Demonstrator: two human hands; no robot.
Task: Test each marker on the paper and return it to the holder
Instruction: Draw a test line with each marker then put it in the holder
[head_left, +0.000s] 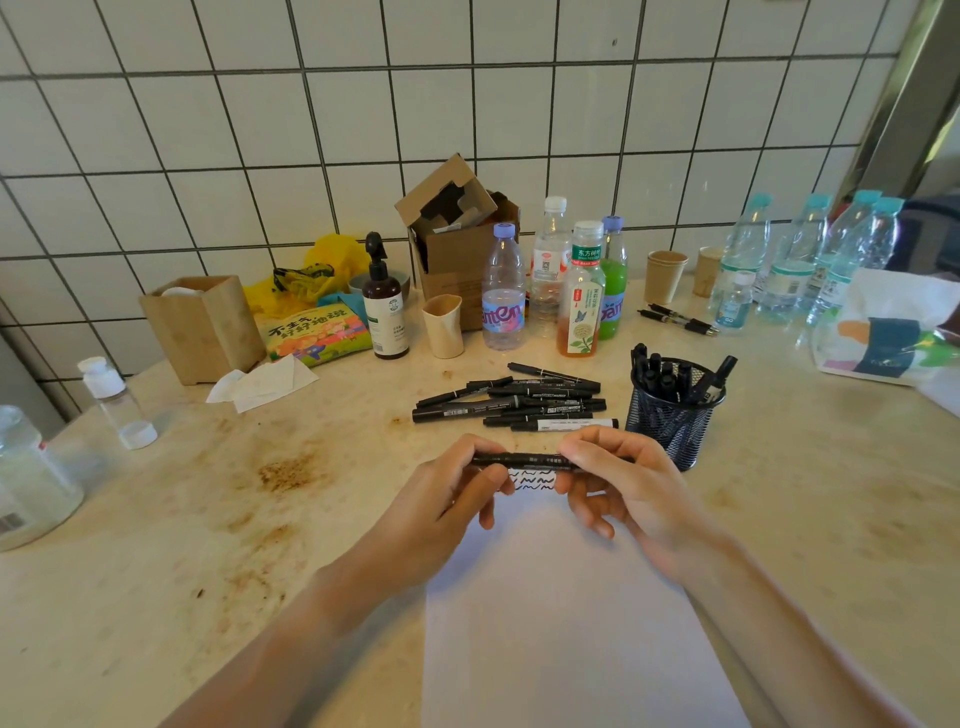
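A black marker (524, 460) lies level between my two hands, just above the top edge of the white paper (561, 623). My left hand (447, 514) pinches its left end and my right hand (618, 488) pinches its right end. Wavy black test lines (530, 480) show on the paper under the marker. A pile of several black markers (514, 402) lies on the counter behind my hands. To the right stands a black mesh holder (672, 410) with several markers upright in it.
Bottles (503, 291), a paper cup (443, 325), a cardboard box (457, 244) and a pump bottle (383, 306) crowd the back of the stained counter. Two pens (675, 318) lie behind the holder. A wooden box (205, 327) and tissue (262, 384) sit at left.
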